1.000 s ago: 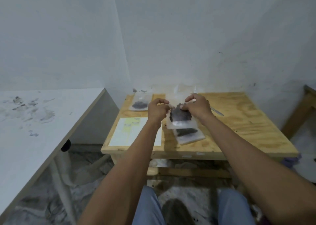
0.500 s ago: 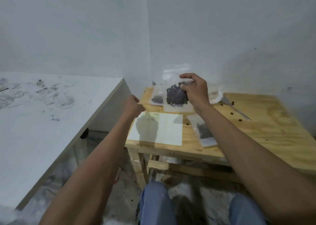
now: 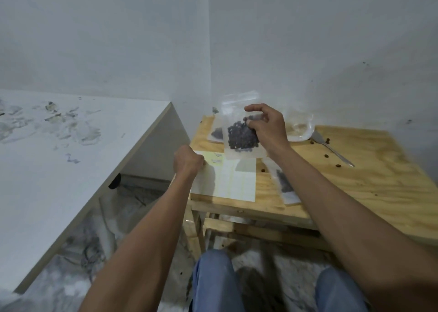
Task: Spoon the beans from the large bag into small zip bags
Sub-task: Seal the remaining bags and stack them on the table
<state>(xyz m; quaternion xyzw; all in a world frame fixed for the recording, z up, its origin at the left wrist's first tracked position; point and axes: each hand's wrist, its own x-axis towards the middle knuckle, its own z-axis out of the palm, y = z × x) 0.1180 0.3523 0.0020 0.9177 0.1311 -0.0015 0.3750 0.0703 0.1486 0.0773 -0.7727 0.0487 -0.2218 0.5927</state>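
My right hand [image 3: 269, 128] holds a clear zip bag of dark beans [image 3: 240, 137] up off the wooden table [image 3: 355, 181], gripping it at its right side. My left hand [image 3: 188, 161] is curled into a fist at the left edge of a paper sheet [image 3: 233, 181]; I see nothing in it. A filled small bag [image 3: 216, 132] lies at the table's back left, another [image 3: 285, 185] near the front edge. A crumpled clear bag [image 3: 299, 128] sits against the wall. A metal spoon [image 3: 333, 150] lies to its right.
Loose beans [image 3: 326, 156] are scattered on the table near the spoon. A white, stained table [image 3: 59, 169] stands to the left, with a gap between it and the wooden table. White walls meet in a corner right behind. My knees are below the table's front edge.
A second ago both hands pinched the bag's top low over the table. My left hand has let go and dropped to the paper's edge; my right hand has raised the bag.
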